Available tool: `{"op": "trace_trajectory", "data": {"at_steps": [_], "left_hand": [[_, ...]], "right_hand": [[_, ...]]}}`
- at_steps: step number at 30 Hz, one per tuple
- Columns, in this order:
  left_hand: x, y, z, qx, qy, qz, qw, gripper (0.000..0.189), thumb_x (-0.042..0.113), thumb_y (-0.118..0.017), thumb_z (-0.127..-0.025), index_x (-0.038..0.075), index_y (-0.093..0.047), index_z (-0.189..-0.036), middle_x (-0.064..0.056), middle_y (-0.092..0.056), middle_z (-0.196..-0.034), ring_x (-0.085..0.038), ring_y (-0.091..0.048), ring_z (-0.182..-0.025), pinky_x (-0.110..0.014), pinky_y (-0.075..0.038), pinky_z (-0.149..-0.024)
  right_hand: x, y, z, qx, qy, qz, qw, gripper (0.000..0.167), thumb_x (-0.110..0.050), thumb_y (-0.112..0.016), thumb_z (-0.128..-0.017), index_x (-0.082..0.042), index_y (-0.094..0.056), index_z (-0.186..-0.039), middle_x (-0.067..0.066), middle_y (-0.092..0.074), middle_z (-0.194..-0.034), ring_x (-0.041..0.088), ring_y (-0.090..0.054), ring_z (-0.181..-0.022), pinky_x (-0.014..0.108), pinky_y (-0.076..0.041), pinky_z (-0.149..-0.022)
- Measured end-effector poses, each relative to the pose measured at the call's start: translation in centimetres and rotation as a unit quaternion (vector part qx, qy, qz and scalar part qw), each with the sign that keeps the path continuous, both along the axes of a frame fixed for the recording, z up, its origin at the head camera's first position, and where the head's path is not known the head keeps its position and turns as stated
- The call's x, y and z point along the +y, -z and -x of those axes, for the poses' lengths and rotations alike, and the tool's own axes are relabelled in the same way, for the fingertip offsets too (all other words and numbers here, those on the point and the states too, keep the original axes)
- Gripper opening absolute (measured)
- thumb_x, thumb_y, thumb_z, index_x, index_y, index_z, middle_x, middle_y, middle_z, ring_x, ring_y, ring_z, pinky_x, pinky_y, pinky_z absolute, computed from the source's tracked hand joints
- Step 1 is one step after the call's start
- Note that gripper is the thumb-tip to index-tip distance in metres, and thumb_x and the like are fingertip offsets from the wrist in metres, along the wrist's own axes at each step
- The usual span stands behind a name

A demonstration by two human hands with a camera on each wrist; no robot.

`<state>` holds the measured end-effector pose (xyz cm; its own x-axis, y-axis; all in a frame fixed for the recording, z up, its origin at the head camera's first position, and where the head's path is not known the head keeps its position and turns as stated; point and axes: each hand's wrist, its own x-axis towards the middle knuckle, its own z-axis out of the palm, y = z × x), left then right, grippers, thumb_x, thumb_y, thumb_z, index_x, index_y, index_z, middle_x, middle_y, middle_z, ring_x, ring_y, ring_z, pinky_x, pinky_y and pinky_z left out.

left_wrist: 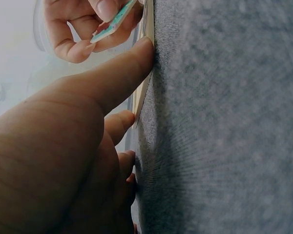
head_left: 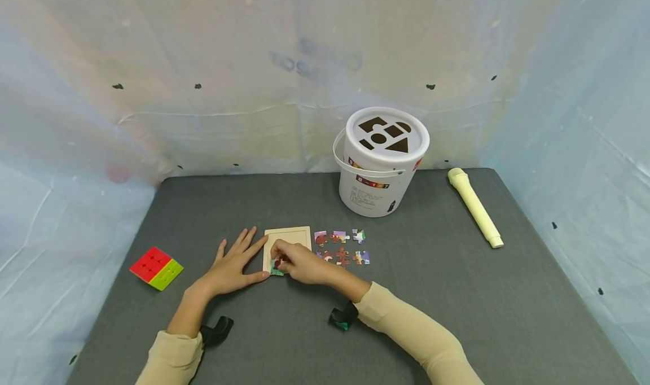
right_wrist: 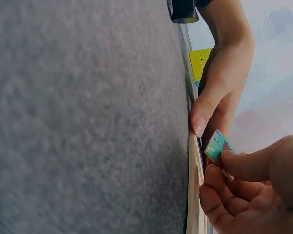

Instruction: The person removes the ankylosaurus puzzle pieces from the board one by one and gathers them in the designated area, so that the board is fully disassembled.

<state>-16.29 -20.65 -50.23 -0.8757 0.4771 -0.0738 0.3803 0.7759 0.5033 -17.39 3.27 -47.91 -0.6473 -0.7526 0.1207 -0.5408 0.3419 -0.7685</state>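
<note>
My right hand point(head_left: 301, 263) pinches a green jigsaw puzzle piece point(right_wrist: 216, 146) between thumb and fingers. The piece is tilted, just over the near left corner of a pale wooden puzzle tray point(head_left: 288, 232). My left hand point(head_left: 230, 267) lies spread on the table, its thumb and index fingertip touching the tray's left side. In the left wrist view the thumb point(left_wrist: 122, 68) rests against the tray's edge. Right of the tray lie several loose puzzle pieces point(head_left: 342, 257) in two rows, partly hidden by the right hand.
A red and yellow puzzle cube point(head_left: 156, 267) sits at the left of the grey table point(head_left: 406, 317). Behind the loose pieces stands a white bucket point(head_left: 373, 187) with shape cut-outs in its lid. A pale yellow stick point(head_left: 475, 207) lies at the far right.
</note>
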Motion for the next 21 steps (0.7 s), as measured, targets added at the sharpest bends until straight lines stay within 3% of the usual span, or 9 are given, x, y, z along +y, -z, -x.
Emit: {"op": "trace_trajectory", "data": {"at_steps": [7, 11, 15, 21], "left_hand": [[0.0, 0.0, -0.1, -0.002, 0.0, 0.003, 1.0, 0.089, 0.057, -0.067, -0.089, 0.016, -0.029, -0.159, -0.019, -0.011, -0.165, -0.041, -0.004, -0.151, -0.071, 0.006, -0.11], [0.1, 0.0, -0.1, 0.001, -0.001, -0.003, 1.0, 0.09, 0.056, -0.068, -0.089, 0.015, -0.029, -0.159, -0.02, -0.012, -0.165, -0.042, -0.005, -0.151, -0.072, 0.006, -0.11], [0.1, 0.1, -0.2, 0.011, -0.001, -0.016, 0.9998, 0.09, 0.055, -0.069, -0.088, 0.015, -0.031, -0.158, -0.023, -0.014, -0.164, -0.044, -0.006, -0.15, -0.073, 0.006, -0.108], [0.0, 0.2, -0.1, 0.018, 0.006, -0.019, 0.9997, 0.09, 0.056, -0.068, -0.088, 0.017, -0.029, -0.159, -0.022, -0.014, -0.164, -0.043, -0.006, -0.15, -0.073, 0.006, -0.108]], "right_hand": [[1.2, -0.5, -1.3, -0.014, -0.017, -0.008, 0.9997, 0.017, 0.003, -0.064, -0.095, -0.002, -0.058, -0.11, 0.008, -0.067, -0.094, 0.007, -0.057, -0.079, 0.017, -0.046, -0.073], [2.8, -0.5, -2.3, -0.04, -0.017, -0.007, 0.999, 0.016, 0.003, -0.063, -0.095, 0.0, -0.062, -0.111, 0.008, -0.067, -0.095, 0.005, -0.053, -0.075, 0.017, -0.045, -0.068], [4.8, -0.2, -3.1, -0.05, 0.005, -0.004, 0.9987, 0.015, 0.003, -0.064, -0.095, 0.0, -0.065, -0.11, 0.005, -0.067, -0.091, 0.002, -0.05, -0.07, 0.018, -0.045, -0.064], [7.8, 0.4, -4.0, -0.028, 0.071, 0.001, 0.9971, 0.016, 0.003, -0.068, -0.091, -0.001, -0.067, -0.107, 0.002, -0.063, -0.083, 0.004, -0.051, -0.067, 0.021, -0.046, -0.062]]}}
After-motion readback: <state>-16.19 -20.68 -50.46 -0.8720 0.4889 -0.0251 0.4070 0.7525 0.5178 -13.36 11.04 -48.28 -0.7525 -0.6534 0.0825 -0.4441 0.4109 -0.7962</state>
